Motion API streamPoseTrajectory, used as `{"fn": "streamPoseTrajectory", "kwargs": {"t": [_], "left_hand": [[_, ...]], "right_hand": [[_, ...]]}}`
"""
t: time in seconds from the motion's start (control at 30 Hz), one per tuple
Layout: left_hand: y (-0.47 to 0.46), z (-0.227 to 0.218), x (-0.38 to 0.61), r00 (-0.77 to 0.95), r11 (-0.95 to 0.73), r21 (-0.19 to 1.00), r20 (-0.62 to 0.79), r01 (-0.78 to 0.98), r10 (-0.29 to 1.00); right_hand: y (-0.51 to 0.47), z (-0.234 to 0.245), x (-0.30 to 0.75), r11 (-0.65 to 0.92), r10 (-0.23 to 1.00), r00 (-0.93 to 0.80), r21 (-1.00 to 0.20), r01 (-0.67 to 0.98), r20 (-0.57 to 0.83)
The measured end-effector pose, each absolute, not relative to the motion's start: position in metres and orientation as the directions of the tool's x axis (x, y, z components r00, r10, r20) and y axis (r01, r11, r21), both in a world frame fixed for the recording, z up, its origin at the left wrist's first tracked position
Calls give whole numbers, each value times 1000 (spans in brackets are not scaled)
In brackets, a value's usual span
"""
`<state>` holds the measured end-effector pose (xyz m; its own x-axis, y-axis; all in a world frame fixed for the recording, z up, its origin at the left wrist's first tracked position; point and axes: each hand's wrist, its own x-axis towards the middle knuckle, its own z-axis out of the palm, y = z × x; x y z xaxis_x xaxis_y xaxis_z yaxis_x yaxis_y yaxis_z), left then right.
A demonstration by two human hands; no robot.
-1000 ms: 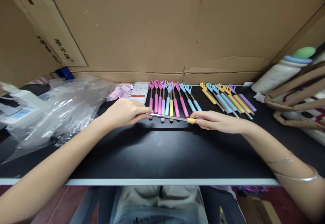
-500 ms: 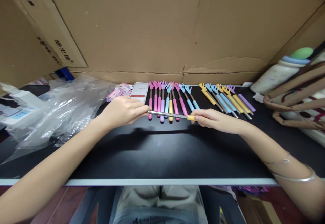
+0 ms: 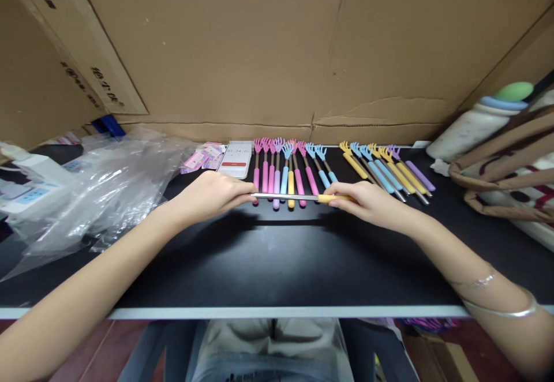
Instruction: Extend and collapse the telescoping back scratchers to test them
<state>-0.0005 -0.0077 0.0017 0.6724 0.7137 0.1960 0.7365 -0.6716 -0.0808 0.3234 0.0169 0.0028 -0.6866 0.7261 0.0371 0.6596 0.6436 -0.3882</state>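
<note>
Over the black table, a shiny metal back scratcher rod (image 3: pixel 288 197) spans level between my hands, a yellow handle (image 3: pixel 325 198) at its right end. My left hand (image 3: pixel 214 194) is closed in a pinch on the left end, and whether a claw sits there is hidden. Closed round the yellow handle is my right hand (image 3: pixel 370 202). Behind the rod lies a row of back scratchers with pink, purple, blue and yellow handles (image 3: pixel 299 180), claws toward the cardboard. To the right sits another group of scratchers with blue, yellow and purple handles (image 3: pixel 392 175), several with bare rod ends showing.
Clear plastic bags (image 3: pixel 104 180) cover the left side beside a white device (image 3: pixel 43 177). A phone (image 3: pixel 236 160) showing a timer and some pink cards (image 3: pixel 201 158) lie at the back. A bottle (image 3: pixel 474 125) and a brown-handled bag (image 3: pixel 511 180) stand at right. Cardboard (image 3: pixel 242 47) walls the back.
The rod has gone from slightly tilted to nearly level. My left hand has dropped a little, and more of the yellow handle shows at my right hand. The other scratchers have not moved.
</note>
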Motion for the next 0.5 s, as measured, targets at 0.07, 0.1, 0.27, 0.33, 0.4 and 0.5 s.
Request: {"fn": "streamPoseTrajectory", "kwargs": {"t": [0.07,0.1,0.27,0.33,0.4,0.5], "left_hand": [[-8,3,0,654,-661,12,136,750,744],[-8,4,1,644,-650,62,100,757,759],[-8,10,2,610,-576,258,-69,775,789],[-8,11,2,611,-573,264,-86,776,787],[-8,9,2,615,-593,211,-58,777,786],[-9,5,4,622,-622,67,24,780,782]], "right_hand": [[16,1,322,655,735,-676,-322,684,58],[16,0,322,659,739,-670,-287,695,71],[13,-4,318,668,744,-654,-138,732,135],[13,-4,317,684,729,-667,-116,720,157],[13,-3,318,702,710,-680,-98,706,183],[12,1,319,719,687,-693,-70,691,217]]}}
